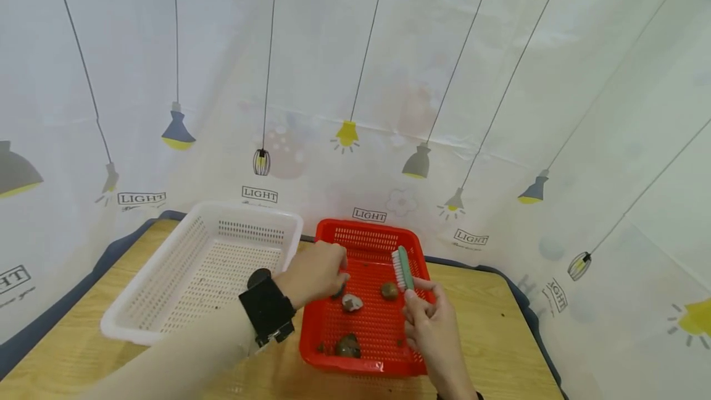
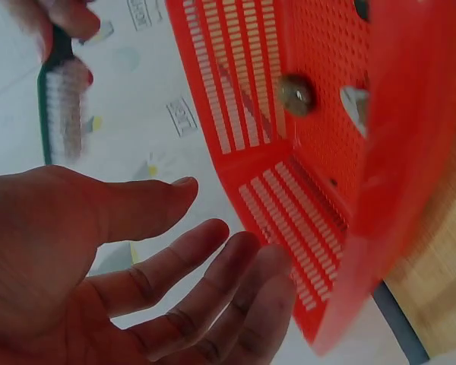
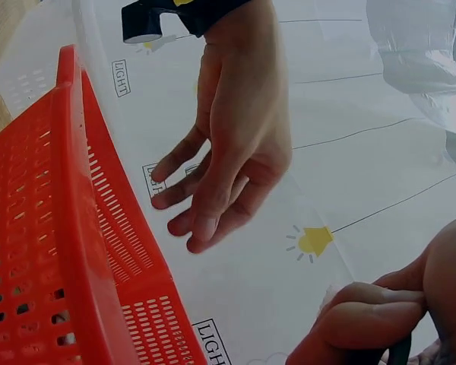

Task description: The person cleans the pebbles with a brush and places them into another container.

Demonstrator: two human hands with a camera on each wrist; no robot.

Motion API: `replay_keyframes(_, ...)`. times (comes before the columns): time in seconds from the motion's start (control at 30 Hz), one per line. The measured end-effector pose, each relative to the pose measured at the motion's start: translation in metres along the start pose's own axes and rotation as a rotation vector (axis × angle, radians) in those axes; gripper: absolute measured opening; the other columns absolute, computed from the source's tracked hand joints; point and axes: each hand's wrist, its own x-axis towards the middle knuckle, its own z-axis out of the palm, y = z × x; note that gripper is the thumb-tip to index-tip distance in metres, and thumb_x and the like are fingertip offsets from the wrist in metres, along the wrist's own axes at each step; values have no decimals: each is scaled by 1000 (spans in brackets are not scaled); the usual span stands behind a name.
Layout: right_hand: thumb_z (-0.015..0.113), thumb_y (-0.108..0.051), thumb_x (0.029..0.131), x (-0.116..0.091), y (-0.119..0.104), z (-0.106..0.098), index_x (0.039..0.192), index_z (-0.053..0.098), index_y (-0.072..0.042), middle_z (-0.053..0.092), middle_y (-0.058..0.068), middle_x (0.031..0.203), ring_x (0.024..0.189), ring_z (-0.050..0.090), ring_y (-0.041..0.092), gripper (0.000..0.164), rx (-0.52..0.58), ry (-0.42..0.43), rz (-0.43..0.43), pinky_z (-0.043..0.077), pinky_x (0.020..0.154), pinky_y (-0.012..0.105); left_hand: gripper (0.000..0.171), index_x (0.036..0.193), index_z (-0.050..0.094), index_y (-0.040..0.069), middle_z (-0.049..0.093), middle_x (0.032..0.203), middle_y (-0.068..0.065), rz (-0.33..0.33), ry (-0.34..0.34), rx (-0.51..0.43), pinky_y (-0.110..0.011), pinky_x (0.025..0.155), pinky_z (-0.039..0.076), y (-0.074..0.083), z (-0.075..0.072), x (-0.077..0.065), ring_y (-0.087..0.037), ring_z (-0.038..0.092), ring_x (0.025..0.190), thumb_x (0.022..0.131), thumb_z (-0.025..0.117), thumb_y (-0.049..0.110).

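Note:
My left hand [image 1: 315, 271] hovers over the left side of a red slotted plastic basket [image 1: 373, 365], its fingers loosely bent and nothing between them, as the left wrist view shows. In my right hand [image 1: 437, 331], thumb and fingers pinch the handle of a green brush [image 1: 406, 269] with white bristles, held upright at the basket's right side. Inside the basket lie several stones: a round brown stone [image 1: 389, 291], a white and brown stone [image 1: 352, 303], a larger dark brown stone [image 1: 348, 345], and a dark one partly hidden below my left hand.
Left of the red basket stands a white perforated basket [image 1: 239, 261], with small dark specks on its floor. Both baskets are on a wooden table [image 1: 483, 313]. Behind it hangs a pale sheet [image 1: 328, 48] printed with lamps. Small dark crumbs lie on the table at right.

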Motion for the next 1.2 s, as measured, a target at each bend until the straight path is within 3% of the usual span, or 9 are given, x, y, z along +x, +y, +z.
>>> replay_keyframes(0.07, 59, -25, 124, 1, -1, -1, 165, 46, -13, 45, -5, 74, 56, 32, 10, 44, -2, 6, 3, 29, 49, 21, 13, 98, 79, 8, 74, 84, -1, 1, -21, -15, -31, 59, 54, 8, 8, 2, -15, 63, 68, 104, 88, 16)
replay_keyframes(0.17, 59, -25, 124, 2, -2, -2, 165, 46, -13, 47, -5, 75, 57, 33, 10, 44, -3, 16, 12, 30, 49, 21, 30, 80, 68, 12, 52, 69, 5, -13, -66, -22, -27, 54, 38, 18, 21, 8, -12, 51, 61, 104, 86, 15)
replay_keyframes(0.27, 59, -26, 124, 2, -3, -4, 166, 45, -14, 49, -4, 76, 58, 36, 10, 45, -7, 25, 28, 32, 50, 21, 45, 67, 58, 15, 39, 61, 6, -20, -95, -9, -28, 51, 31, 25, 33, 16, -13, 44, 57, 103, 84, 11)
replay_keyframes(0.53, 60, -22, 124, 1, -4, -10, 162, 45, -11, 45, -4, 73, 55, 33, 9, 43, 25, 21, -6, 29, 49, 20, 48, 63, 54, 14, 43, 54, 3, -19, -154, 0, -25, 43, 36, 35, 55, 34, -15, 49, 47, 101, 81, 2)
replay_keyframes(0.77, 59, -23, 124, 1, -2, -12, 161, 45, -11, 45, -4, 73, 55, 33, 9, 41, 26, 22, -5, 29, 49, 20, 43, 69, 55, 13, 32, 64, 2, -103, -249, 16, -28, 51, 29, 31, 73, 45, -16, 34, 55, 104, 77, 0)
replay_keyframes(1.0, 59, -21, 124, 1, -4, -13, 160, 46, -11, 45, -5, 73, 54, 33, 7, 40, 32, 25, -15, 29, 48, 20, 21, 85, 73, 9, 59, 76, -4, -123, -240, 118, -35, 61, 45, 32, 77, 47, -20, 49, 66, 105, 80, 4)
replay_keyframes(1.1, 59, -21, 124, 1, -6, -12, 160, 46, -11, 46, -4, 73, 54, 34, 8, 40, 27, 24, -14, 30, 48, 20, 13, 92, 80, 8, 71, 85, -6, -114, -236, 149, -37, 66, 53, 24, 89, 56, -21, 57, 71, 104, 82, 4)
replay_keyframes(1.2, 59, -21, 124, 1, -7, -12, 160, 46, -10, 46, -4, 73, 54, 34, 8, 40, 28, 21, -20, 30, 48, 20, 14, 91, 82, 12, 77, 86, -4, -51, -216, 187, -38, 71, 59, -7, 135, 86, -17, 63, 70, 105, 81, 7)
